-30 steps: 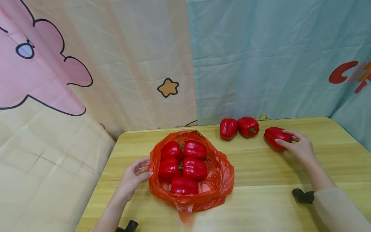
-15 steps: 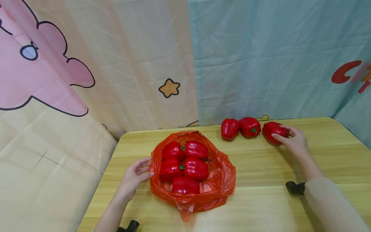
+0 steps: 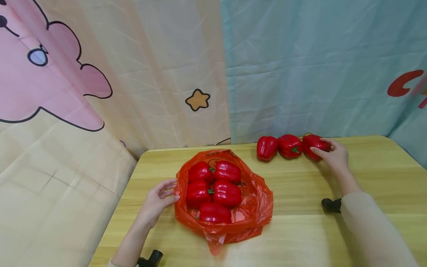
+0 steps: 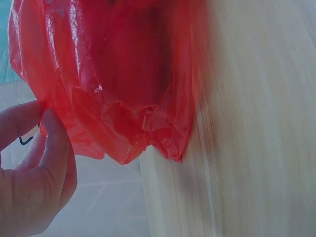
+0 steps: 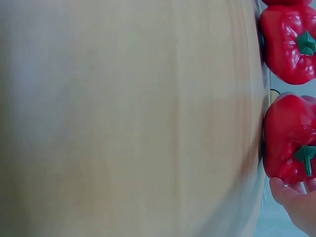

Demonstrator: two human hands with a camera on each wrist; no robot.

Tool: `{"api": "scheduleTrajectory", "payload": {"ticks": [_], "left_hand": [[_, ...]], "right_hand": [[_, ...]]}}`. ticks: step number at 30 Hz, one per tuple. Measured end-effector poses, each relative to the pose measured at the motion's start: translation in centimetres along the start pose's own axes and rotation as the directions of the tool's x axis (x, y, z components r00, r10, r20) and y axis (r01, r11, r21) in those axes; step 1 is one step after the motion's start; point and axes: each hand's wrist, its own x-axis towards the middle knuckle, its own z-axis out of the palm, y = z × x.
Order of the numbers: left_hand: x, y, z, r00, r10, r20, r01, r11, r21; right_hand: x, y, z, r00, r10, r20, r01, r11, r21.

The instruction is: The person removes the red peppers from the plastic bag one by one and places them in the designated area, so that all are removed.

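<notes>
At the back edge of the wooden table (image 3: 293,237): right hand (image 3: 334,156) grasping a red pepper (image 3: 310,141), left hand (image 3: 158,199) pinching the plastic bag (image 3: 258,198).
In the head view I see the right hand's thumb and fingers around the red pepper, rightmost of three in a row before the cloth backdrop (image 3: 283,74); whether the table bears its weight, I cannot tell. Just left of it lies the middle pepper (image 3: 289,145), then the end pepper (image 3: 267,149); my right wrist view shows a narrow gap between the held one and its neighbour. My left wrist view shows the left hand's thumb and finger nipping the bag's edge. Inside the open orange-red bag I count five peppers (image 3: 227,193): two pairs, and one nearer the person.
</notes>
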Motion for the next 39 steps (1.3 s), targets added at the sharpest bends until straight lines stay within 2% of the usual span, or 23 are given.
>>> {"api": "scheduleTrajectory", "payload": {"ticks": [5, 15, 24, 30, 34, 39], "left_hand": [[0.1, 0.0, 0.2, 1.000, 0.012, 0.014, -0.012, 1.000, -0.009], [0.1, 0.2, 0.1, 1.000, 0.007, 0.018, -0.007, 1.000, 0.000], [0.0, 0.2, 0.1, 1.000, 0.012, 0.028, -0.012, 1.000, -0.003], [0.0, 0.2, 0.1, 1.000, 0.010, 0.028, -0.010, 1.000, -0.003], [0.0, 0.2, 0.0, 1.000, 0.002, 0.021, -0.002, 1.000, 0.005], [0.0, 0.1, 0.0, 1.000, -0.002, 0.020, 0.002, 1.000, 0.006]], "right_hand": [[0.4, -0.3, -0.2, 1.000, -0.007, -0.015, 0.006, 1.000, -0.020], [0.6, -0.5, 0.0, 0.997, -0.071, -0.036, 0.070, 0.997, -0.040], [0.7, -1.1, -0.6, 1.000, -0.021, 0.003, 0.021, 1.000, -0.008], [0.2, -2.7, -1.5, 0.999, -0.040, 0.014, 0.039, 0.999, 0.006], [-0.5, -4.4, -1.5, 0.995, -0.091, 0.034, 0.091, 0.996, 0.010], [-2.0, -6.6, -0.8, 0.979, -0.167, 0.115, 0.163, 0.986, 0.036]]}}
